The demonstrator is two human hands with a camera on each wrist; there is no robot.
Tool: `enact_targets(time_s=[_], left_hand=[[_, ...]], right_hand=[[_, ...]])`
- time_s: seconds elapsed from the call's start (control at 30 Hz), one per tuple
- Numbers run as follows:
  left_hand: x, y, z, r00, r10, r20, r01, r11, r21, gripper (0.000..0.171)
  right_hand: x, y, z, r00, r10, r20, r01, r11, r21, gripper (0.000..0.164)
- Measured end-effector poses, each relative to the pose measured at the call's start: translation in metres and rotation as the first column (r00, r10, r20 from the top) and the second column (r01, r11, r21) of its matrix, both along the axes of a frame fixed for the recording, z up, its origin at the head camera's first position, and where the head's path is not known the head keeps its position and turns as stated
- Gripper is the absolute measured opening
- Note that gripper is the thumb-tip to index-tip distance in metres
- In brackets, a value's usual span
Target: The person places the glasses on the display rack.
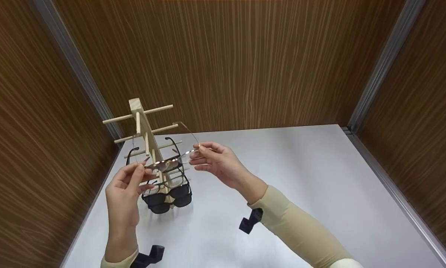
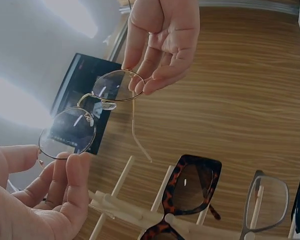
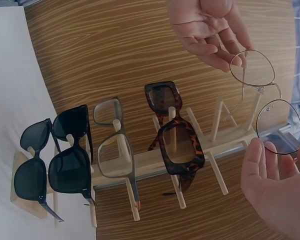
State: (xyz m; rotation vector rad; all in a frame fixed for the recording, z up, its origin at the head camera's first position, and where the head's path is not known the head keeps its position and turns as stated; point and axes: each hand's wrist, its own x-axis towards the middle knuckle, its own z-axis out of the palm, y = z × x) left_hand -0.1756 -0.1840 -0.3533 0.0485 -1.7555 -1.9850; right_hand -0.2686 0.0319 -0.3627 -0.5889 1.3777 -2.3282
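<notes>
A pair of round, thin gold-rimmed eyeglasses (image 2: 67, 132) is held up between both hands, temples unfolded toward the wooden display stand (image 1: 148, 128). My left hand (image 1: 126, 188) pinches one outer edge of the frame near the hinge. At the opposite edge, my right hand (image 1: 223, 163) pinches the frame by its other hinge. Beyond and below the glasses, the stand's lower pegs carry tortoiseshell sunglasses (image 3: 181, 142), grey-framed eyeglasses (image 3: 115, 155) and two pairs of dark sunglasses (image 3: 70, 167). In the head view the held glasses overlap the tortoiseshell pair.
Bare upper pegs (image 1: 158, 109) stick out to both sides of the stand. It stands on a white table (image 1: 282, 178), near the left of three wood-grain panels (image 1: 245, 67). A dark screen (image 2: 75, 85) shows behind the lenses in the left wrist view.
</notes>
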Motion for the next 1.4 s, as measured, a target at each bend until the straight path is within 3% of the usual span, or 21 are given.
enact_targets(time_s=[0.2,0.43,0.7,0.87,1.13,1.4], left_hand=[[-0.006,-0.012,0.005,0.998,0.071,-0.001,-0.071,0.997,0.029,0.029],[-0.015,-0.025,0.006,0.993,0.113,-0.03,-0.111,0.99,0.085,0.032],[-0.026,-0.041,0.007,0.985,0.169,-0.04,-0.16,0.972,0.172,0.03],[-0.037,-0.047,0.006,0.987,0.163,-0.008,-0.156,0.961,0.226,0.029],[-0.049,-0.05,0.006,0.99,0.113,0.081,-0.129,0.963,0.235,0.029],[-0.055,-0.05,0.005,0.988,0.09,0.123,-0.117,0.966,0.23,0.033]], right_hand=[[-0.004,-0.017,0.009,0.999,-0.025,0.023,0.024,0.998,0.052,0.028],[-0.008,-0.033,0.019,0.998,-0.053,0.034,0.048,0.99,0.131,0.033],[-0.012,-0.056,0.028,0.998,-0.067,0.016,0.063,0.981,0.184,0.027],[-0.02,-0.064,0.028,0.994,-0.102,0.047,0.09,0.974,0.206,0.022],[-0.03,-0.066,0.025,0.99,-0.11,0.094,0.088,0.973,0.212,0.025],[-0.034,-0.064,0.019,0.981,-0.11,0.16,0.076,0.977,0.199,0.032]])
